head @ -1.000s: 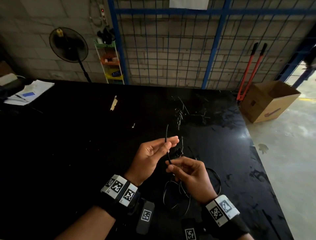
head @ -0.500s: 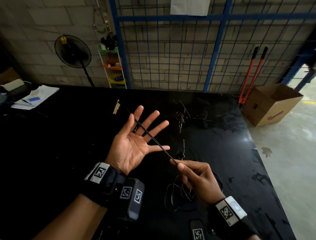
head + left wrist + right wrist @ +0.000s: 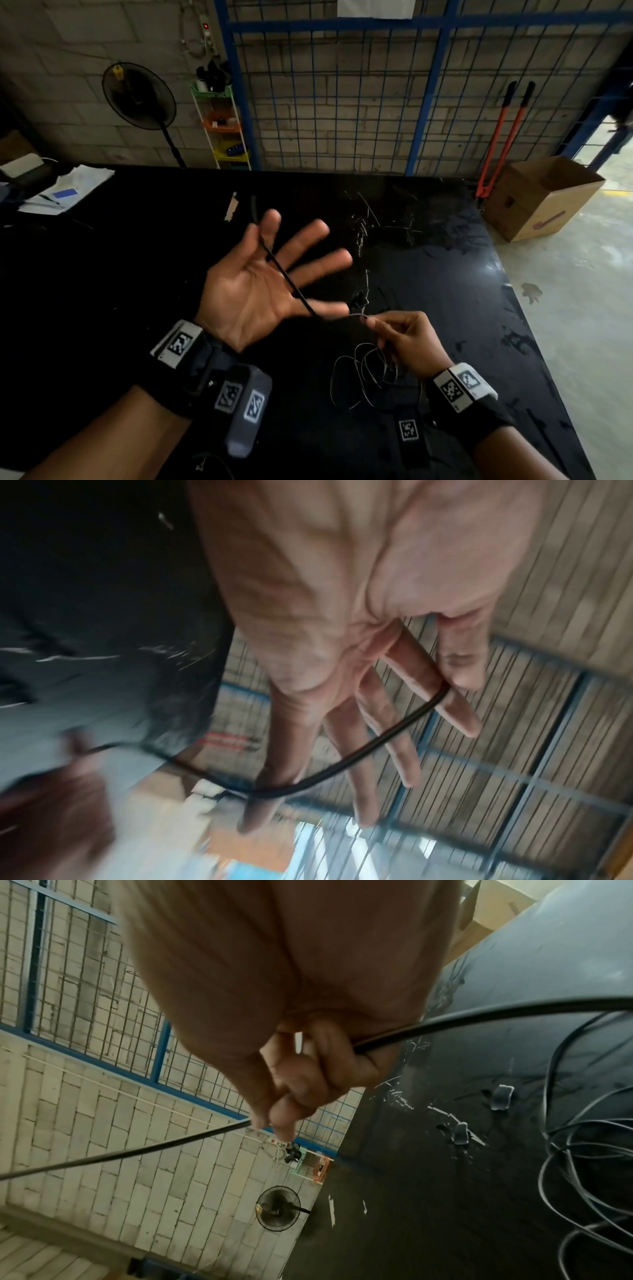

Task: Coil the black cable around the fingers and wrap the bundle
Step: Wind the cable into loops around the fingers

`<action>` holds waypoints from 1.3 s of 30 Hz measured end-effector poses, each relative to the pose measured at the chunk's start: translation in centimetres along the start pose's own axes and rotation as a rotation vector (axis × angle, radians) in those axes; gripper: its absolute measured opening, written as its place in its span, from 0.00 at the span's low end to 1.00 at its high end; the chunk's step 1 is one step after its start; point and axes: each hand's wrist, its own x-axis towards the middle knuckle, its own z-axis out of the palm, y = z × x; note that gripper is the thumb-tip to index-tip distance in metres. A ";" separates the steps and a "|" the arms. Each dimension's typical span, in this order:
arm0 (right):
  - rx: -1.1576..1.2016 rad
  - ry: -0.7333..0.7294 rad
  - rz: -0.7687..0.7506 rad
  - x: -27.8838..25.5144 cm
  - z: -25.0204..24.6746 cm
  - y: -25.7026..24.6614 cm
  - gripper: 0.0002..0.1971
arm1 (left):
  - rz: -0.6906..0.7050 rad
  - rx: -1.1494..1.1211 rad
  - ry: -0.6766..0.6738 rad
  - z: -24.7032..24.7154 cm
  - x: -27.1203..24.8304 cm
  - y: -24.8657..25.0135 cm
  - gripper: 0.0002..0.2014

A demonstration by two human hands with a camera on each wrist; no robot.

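Note:
My left hand [image 3: 265,240] is held palm up above the black table [image 3: 137,281], fingers straight and spread. The black cable [image 3: 291,282] is pinched between its thumb and index finger, with a short end sticking out beyond them. From there it runs taut across the fingers and past the little finger to my right hand [image 3: 371,320], which pinches it between thumb and fingertip. In the left wrist view the cable [image 3: 359,753] crosses all the fingers of the left hand [image 3: 452,685]. Right wrist view: the right hand [image 3: 270,1123] holds the cable [image 3: 120,1153], and its slack lies in loose loops [image 3: 565,1150] on the table.
The loose loops [image 3: 370,373] lie just under my right wrist. A small black clip [image 3: 358,299] and scattered thin scraps [image 3: 363,226] lie mid-table, with a tape strip [image 3: 231,207] further back. Papers [image 3: 65,195] sit far left. A cardboard box [image 3: 541,198] and red bolt cutters [image 3: 500,137] stand beyond the right edge.
My left hand turned palm up and spread its fingers, moving left and away. The cable now stretches taut across it. My right hand drew back toward the lower right, still pinching the cable.

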 end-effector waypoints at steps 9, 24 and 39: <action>-0.232 0.086 -0.223 1.5 -1.0 -7.3 0.09 | -0.397 0.337 0.189 -1.1 -1.5 -7.9 0.19; -0.073 -0.111 -0.477 -5.4 2.5 -8.4 0.07 | -0.182 0.414 0.528 -3.5 0.4 -5.3 0.22; -0.060 -0.153 -0.014 -3.0 1.0 1.7 0.10 | -0.011 0.075 0.039 0.9 1.0 0.9 0.19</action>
